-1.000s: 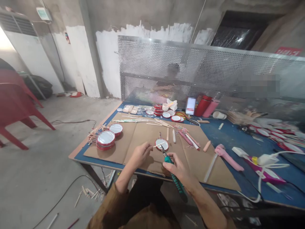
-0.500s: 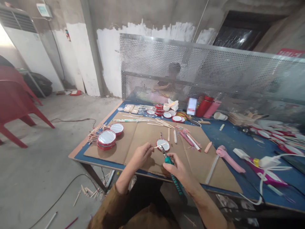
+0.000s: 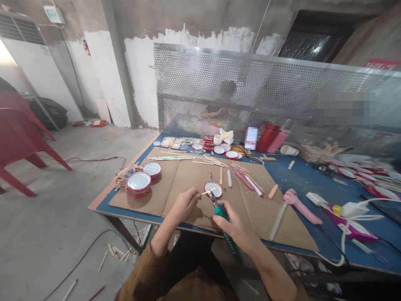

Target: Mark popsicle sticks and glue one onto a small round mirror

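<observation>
My left hand [image 3: 187, 200] pinches a thin wooden stick [image 3: 205, 192] that points right. In my right hand [image 3: 230, 215] is a pair of pliers [image 3: 221, 211] with teal handles, closed around by my fingers. The jaws of the pliers meet the stick near its right end; whether they grip it I cannot tell. Right behind them lies a small round red-rimmed drum [image 3: 216, 188] with a white face, a short stick standing out from its far side. Under it all is a flat cardboard sheet [image 3: 175, 192].
Stacked drums [image 3: 138, 184] stand at the left edge. A pink glue gun [image 3: 302, 207] and a purple power strip [image 3: 354, 228] with white cables lie right. At the back are a phone [image 3: 251, 138], a red bottle [image 3: 268, 138] and a perforated metal screen [image 3: 194, 83].
Both hands keep nearly the same pose around the stick and pliers. The whole view has shifted slightly.
</observation>
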Demonstrator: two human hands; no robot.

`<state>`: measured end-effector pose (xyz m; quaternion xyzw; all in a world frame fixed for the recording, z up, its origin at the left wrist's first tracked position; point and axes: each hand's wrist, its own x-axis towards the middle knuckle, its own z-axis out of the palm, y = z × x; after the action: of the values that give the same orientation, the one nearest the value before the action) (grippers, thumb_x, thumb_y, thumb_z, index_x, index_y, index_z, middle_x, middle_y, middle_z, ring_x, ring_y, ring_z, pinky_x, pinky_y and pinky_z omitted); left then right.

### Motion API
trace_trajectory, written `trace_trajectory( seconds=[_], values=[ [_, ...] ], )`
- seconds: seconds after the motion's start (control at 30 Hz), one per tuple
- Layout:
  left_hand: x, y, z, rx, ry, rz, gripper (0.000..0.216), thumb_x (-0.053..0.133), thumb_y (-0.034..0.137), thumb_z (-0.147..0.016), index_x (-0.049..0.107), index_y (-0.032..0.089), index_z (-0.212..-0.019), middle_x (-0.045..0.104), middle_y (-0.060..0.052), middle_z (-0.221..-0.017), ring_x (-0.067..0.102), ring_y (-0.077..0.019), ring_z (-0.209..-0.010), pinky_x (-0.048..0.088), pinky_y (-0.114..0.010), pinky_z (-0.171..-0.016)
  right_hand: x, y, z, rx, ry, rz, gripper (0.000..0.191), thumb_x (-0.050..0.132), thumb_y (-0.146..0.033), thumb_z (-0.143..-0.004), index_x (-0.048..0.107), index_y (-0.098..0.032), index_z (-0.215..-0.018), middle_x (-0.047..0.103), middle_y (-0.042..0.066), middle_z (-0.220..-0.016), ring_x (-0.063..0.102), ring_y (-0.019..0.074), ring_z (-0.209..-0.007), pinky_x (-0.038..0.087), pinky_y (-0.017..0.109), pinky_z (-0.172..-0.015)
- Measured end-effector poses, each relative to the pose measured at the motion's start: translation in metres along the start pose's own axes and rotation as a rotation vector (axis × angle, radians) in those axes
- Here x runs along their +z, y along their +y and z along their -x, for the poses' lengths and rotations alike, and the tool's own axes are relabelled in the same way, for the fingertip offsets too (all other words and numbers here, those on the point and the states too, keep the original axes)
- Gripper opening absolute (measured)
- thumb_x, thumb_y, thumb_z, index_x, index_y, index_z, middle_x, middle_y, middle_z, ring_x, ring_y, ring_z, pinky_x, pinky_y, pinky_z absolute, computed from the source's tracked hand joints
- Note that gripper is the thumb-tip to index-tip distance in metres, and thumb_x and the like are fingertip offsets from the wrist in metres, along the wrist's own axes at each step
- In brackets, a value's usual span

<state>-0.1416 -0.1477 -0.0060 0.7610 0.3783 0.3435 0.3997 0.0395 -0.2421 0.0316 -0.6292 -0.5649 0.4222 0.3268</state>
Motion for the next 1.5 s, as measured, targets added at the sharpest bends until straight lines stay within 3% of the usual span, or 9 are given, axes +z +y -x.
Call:
trace_trajectory(
  seconds=[0.17, 0.53, 0.8, 1.3, 1.5],
  values=[
    [0.000, -0.001, -0.001, -0.002, -0.002, -0.026, 0.025, 0.036, 0.043, -0.089, 0.048, 0.022, -0.079, 0.043, 0.004, -0.059, 0.044, -0.0129, -0.060, 0.035, -0.024, -0.061, 0.001, 0.011, -0.001, -0.048, -0.034, 0.021, 0.030, 0.054, -0.043, -0.084, 0.052, -0.025, -0.107, 0.049, -0.005, -0.077, 0.049, 0.0172, -0.074, 0.039, 0.031, -0.073],
    [0.001, 0.000, -0.001, -0.007, 0.008, 0.006, 0.018, 0.042, 0.036, -0.088, 0.047, 0.022, -0.078, 0.042, 0.006, -0.059, 0.043, -0.0119, -0.060, 0.036, -0.023, -0.061, 0.009, 0.005, -0.008, -0.027, 0.001, -0.044, 0.039, 0.057, -0.044, -0.077, 0.051, -0.022, -0.109, 0.050, -0.003, -0.080, 0.051, 0.0197, -0.080, 0.040, 0.033, -0.076],
    [0.001, -0.003, 0.000, 0.020, 0.011, 0.016, 0.023, 0.039, 0.040, -0.090, 0.046, 0.022, -0.079, 0.043, 0.005, -0.060, 0.043, -0.0121, -0.060, 0.036, -0.023, -0.062, 0.009, 0.011, -0.008, -0.035, -0.007, -0.171, 0.040, 0.059, -0.045, -0.077, 0.049, -0.023, -0.110, 0.052, -0.003, -0.084, 0.052, 0.0186, -0.082, 0.039, 0.031, -0.078],
    [0.001, -0.004, -0.001, 0.027, -0.018, 0.036, 0.030, 0.046, 0.048, -0.089, 0.047, 0.021, -0.076, 0.046, 0.005, -0.062, 0.042, -0.0112, -0.062, 0.034, -0.024, -0.061, 0.011, 0.010, -0.008, -0.110, 0.012, -0.159, 0.051, 0.055, -0.048, -0.078, 0.046, -0.019, -0.120, 0.050, -0.001, -0.085, 0.050, 0.0182, -0.079, 0.042, 0.033, -0.077],
    [-0.001, -0.004, 0.000, 0.046, -0.052, 0.204, 0.047, 0.056, 0.064, -0.082, 0.055, 0.017, -0.077, 0.052, 0.002, -0.063, 0.045, -0.0108, -0.060, 0.034, -0.023, -0.058, 0.008, -0.009, 0.005, -0.043, -0.036, -0.047, 0.066, 0.056, -0.042, -0.077, 0.038, -0.018, -0.136, 0.058, 0.006, -0.110, 0.057, 0.0222, -0.098, 0.043, 0.037, -0.092]
  ],
)
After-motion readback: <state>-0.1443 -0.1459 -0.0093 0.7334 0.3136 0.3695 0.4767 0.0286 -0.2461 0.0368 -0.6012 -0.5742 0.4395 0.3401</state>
